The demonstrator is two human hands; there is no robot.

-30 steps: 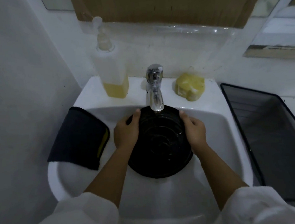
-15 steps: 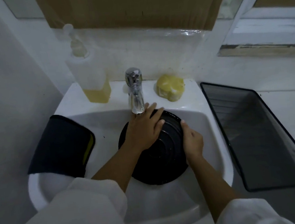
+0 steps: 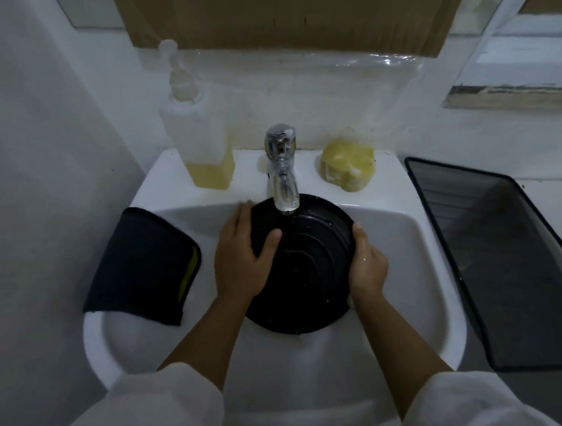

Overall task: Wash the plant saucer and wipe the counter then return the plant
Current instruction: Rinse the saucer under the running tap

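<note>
Both hands grip the saucer [image 3: 306, 268] (black) under the tap [image 3: 283, 172].

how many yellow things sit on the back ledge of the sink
2: the clear pump bottle of yellow liquid left of the chrome tap, and the yellow sponge right of it.

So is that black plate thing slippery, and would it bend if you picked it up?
Probably slippery: the saucer looks wet under the tap, and the left hand and right hand both grip its rim. It likely stays stiff, since it holds its round, ridged shape while tilted in the sink.
</note>
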